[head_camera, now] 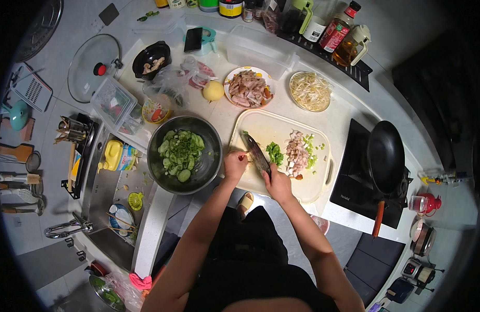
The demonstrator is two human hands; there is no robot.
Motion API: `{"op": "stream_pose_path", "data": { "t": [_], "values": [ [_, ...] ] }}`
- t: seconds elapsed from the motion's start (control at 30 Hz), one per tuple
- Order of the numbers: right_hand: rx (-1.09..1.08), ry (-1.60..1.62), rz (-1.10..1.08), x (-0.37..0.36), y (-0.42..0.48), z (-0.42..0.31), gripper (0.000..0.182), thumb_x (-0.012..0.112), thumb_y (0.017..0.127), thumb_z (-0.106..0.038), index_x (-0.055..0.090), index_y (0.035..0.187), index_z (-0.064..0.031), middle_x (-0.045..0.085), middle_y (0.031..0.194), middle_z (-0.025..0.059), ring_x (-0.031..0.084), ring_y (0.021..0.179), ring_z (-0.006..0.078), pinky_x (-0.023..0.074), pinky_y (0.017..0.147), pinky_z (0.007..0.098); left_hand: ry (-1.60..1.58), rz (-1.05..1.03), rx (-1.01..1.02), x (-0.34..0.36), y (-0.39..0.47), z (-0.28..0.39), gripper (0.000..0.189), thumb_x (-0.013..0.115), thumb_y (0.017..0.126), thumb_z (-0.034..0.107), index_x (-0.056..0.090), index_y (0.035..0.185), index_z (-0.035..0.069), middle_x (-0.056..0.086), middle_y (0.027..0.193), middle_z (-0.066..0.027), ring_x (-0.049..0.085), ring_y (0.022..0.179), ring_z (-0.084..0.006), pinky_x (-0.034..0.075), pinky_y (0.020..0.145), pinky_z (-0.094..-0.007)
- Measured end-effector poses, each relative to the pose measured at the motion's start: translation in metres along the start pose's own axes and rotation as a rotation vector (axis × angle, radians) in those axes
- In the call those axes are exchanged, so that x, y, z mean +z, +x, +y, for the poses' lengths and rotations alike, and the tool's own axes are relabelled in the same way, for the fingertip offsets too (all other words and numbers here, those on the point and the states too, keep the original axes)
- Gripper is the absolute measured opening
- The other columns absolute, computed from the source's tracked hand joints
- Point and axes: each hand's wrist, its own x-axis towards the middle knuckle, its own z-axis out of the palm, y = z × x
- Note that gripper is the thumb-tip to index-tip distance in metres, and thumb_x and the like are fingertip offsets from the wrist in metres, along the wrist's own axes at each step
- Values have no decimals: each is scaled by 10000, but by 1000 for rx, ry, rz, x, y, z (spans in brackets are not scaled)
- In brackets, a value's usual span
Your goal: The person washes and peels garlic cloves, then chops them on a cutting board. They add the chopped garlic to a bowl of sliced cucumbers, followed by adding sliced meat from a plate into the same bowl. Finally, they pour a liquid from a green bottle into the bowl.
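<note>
My right hand grips the handle of a dark-bladed kitchen knife, its blade slanting up and left over the cream cutting board. My left hand is at the board's left edge, fingers curled close to the blade. Small pale bits lie by those fingertips; whether they pinch a piece is too small to tell. Right of the knife sit chopped green herbs, diced meat and chopped green stalks. A steel bowl of sliced cucumber and chopped greens stands beside my left hand.
Behind the board are a plate of sliced meat, a bowl of bean sprouts and a round yellow fruit or vegetable. A black wok rests on the right-hand cooktop. The sink lies left, holding dishes and a yellow jug.
</note>
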Motion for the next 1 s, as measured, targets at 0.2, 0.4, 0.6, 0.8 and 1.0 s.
{"op": "stream_pose_path", "data": {
  "t": [0.2, 0.4, 0.6, 0.8, 1.0],
  "values": [
    [-21, -61, -58, -2, 8, -5, 268, 522, 860, -271, 436, 896, -20, 549, 538, 187, 560, 500, 371, 445, 448, 454, 78, -28, 22, 0, 1, 1, 109, 652, 646, 50, 666, 750, 17, 620, 690, -134, 614, 632, -251, 492, 598, -327],
    [11, -32, -32, 22, 20, 3, 271, 506, 867, -281, 433, 901, -22, 548, 549, 202, 555, 497, 378, 441, 445, 464, 79, -36, 42, 2, 2, -4, 94, 650, 633, 48, 657, 725, 28, 616, 687, -134, 605, 638, -276, 489, 612, -351],
    [27, 223, 134, 23, 10, 12, 318, 537, 861, -310, 460, 968, -20, 535, 529, 197, 549, 461, 353, 417, 412, 426, 229, -138, 142, -2, 1, -9, 278, 658, 646, 39, 591, 915, 53, 566, 771, -137, 591, 665, -282, 485, 603, -361],
    [521, 1058, 152, -1, 19, 34, 226, 634, 819, -175, 450, 814, -43, 472, 539, 19, 437, 347, 117, 377, 333, 258, -67, -139, 141, -2, -4, -1, 236, 658, 685, 7, 559, 898, 27, 602, 774, -105, 609, 651, -184, 494, 581, -289],
    [639, 1283, 128, 13, 53, 47, 201, 633, 796, -115, 449, 819, -39, 483, 548, 25, 457, 363, 129, 399, 347, 265, -263, -186, -15, -12, -9, 26, 212, 656, 737, 37, 587, 938, 35, 609, 764, -51, 580, 656, -112, 476, 593, -245]
  ]
}}
